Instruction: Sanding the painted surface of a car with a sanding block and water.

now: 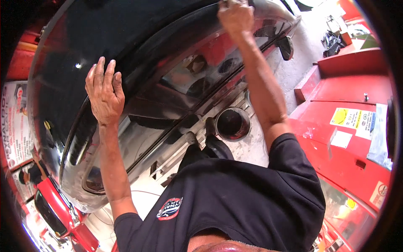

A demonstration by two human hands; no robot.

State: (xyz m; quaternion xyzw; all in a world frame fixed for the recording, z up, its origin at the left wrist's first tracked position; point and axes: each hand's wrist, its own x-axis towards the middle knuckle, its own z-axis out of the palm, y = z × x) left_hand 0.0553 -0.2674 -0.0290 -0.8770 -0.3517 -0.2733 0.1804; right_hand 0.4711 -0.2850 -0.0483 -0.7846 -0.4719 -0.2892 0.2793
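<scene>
Glossy black car bodywork seemingly steadies your open, flat left hand, your right hand unclear in grip; moving calls for light pressure.

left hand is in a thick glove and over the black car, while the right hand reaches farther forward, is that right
Not quite: the head view shows the left hand bare, not gloved. It is over the black car, and the right hand does reach farther forward.
</scene>
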